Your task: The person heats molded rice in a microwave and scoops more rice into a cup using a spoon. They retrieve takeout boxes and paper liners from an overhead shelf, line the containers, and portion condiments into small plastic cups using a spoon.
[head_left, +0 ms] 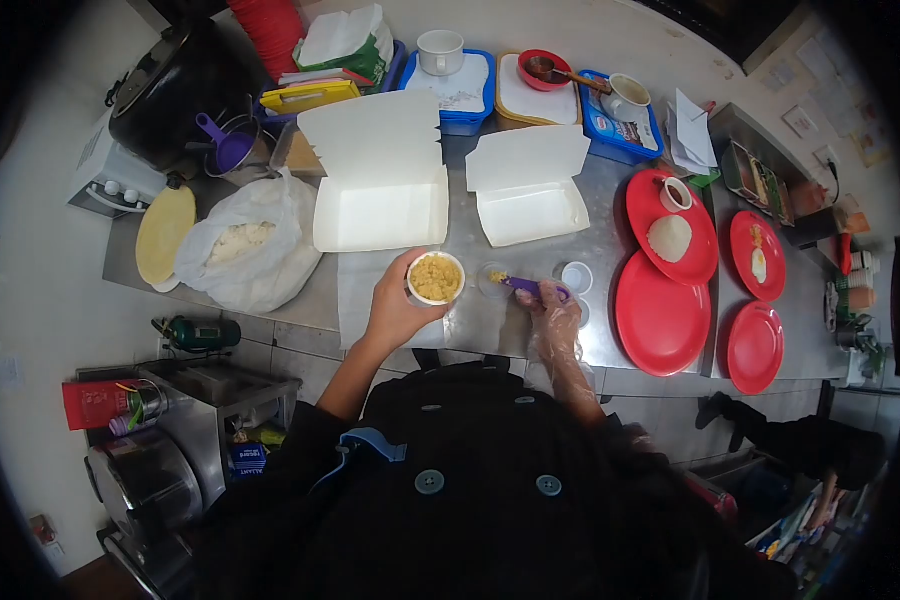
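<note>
My left hand [396, 304] is wrapped round a white cup [436, 278] filled with a yellow, crumbly food. In a clear plastic glove, my right hand [555, 318] grips a purple spoon [536, 288], its tip bearing a bit of the yellow food. That tip is over a small clear cup [492, 281] on the steel counter. Just beyond the right hand stands a small white cup [576, 277]. Two open white takeout boxes [381, 214] [533, 212] lie behind the hands.
A plastic bag of rice [255, 245] lies at the left. Red plates [663, 325] are at the right, one with a rice mound [669, 239]. Lidded tubs [460, 90] line the back wall. A person in dark clothes [820, 445] is at the far right.
</note>
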The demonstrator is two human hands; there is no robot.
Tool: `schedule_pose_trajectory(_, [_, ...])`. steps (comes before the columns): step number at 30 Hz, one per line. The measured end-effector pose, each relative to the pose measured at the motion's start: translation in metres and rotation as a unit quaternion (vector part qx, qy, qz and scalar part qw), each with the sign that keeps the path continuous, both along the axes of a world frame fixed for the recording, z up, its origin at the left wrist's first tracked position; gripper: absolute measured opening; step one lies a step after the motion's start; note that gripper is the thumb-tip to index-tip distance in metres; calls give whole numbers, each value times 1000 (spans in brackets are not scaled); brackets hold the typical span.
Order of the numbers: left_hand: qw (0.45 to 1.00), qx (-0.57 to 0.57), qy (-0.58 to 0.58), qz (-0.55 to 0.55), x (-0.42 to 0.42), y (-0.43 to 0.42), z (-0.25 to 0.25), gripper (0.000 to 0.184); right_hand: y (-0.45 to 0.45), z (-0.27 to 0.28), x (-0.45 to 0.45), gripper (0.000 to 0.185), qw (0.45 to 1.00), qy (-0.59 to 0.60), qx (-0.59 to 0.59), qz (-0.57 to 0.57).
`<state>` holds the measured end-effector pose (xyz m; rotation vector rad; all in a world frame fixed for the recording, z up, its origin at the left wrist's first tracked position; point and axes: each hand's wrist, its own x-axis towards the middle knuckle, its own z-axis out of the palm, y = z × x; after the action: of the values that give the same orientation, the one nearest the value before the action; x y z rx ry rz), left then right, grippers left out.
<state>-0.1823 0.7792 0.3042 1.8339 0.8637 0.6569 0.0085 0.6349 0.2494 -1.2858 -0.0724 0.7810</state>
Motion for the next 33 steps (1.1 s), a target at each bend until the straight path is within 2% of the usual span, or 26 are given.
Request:
schedule_pose_trajectory(1, [1000,0,0,0,0,0,-1,72,-1,-3,2,22,998,56,17,-23])
schedule_pose_trajectory(4, [1000,0,12,-1,-1,1,-5,73,-5,7,6,22,993,92,53,-53])
schedule_pose_trajectory(8, [1000,-20,10,-15,1,1,-4,73,-25,35,28,20,992,49,63,-98])
schedule_pose_trajectory(9, [999,-25,22,-22,1,1,-1,74,-30,47,34,18,993,-50,22,-109])
schedule_pose_trajectory(11, [999,-28,24,-26,3,0,1,74,-41,63,44,16,960,-243,-62,-126])
schedule_pose_trajectory(12, [999,-30,26,-27,5,-1,1,74,-46,53,50,12,950,-294,-26,-100])
schedule_pose_trajectory(13, [999,-30,25,-31,7,-1,1,74,-50,51,53,12,949,-295,-27,-104])
schedule_pose_trajectory(14, [999,-31,20,-34,9,-2,1,74,-52,49,56,11,879,-464,-110,-33])
schedule_pose_trajectory(15, [999,-32,15,-36,10,-2,1,73,-54,46,57,12,768,-610,-189,40])
schedule_pose_trajectory(16, [999,-32,15,-39,10,-3,2,73,-52,40,55,14,768,-606,-193,76])
schedule_pose_trajectory(22, [999,-36,19,-36,9,-1,5,75,-51,50,54,13,749,-644,-152,32])
schedule_pose_trajectory(26, [999,-24,6,-45,3,-5,-8,73,-54,40,54,13,758,-626,-170,68])
schedule_pose_trajectory(28, [998,-19,7,-57,1,-6,-16,72,-52,46,53,12,748,-643,-166,27])
schedule_pose_trajectory(32, [996,-8,17,-85,-1,-10,-22,72,-53,41,56,12,766,-615,-180,53])
schedule_pose_trajectory(33, [995,-8,19,-95,-2,-10,-22,72,-52,46,54,10,775,-604,-187,18])
